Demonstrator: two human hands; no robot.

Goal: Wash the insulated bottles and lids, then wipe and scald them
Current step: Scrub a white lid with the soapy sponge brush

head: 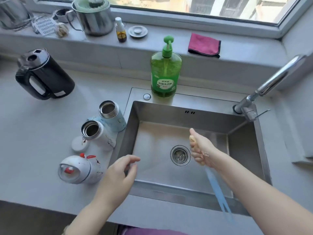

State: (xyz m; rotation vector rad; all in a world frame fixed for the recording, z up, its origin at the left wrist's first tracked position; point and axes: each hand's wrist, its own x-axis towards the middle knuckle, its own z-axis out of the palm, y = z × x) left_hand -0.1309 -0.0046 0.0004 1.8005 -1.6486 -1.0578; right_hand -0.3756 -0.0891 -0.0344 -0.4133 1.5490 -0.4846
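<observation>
We see a grey bench left of our left hand, a steel sink set into it beneath our right hand. Beyond them, daylight enters a window above a grey sill.

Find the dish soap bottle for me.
In the head view, the green dish soap bottle stands mid-frame on the sink's back rim, left of the pink cloth on the windowsill.
</observation>
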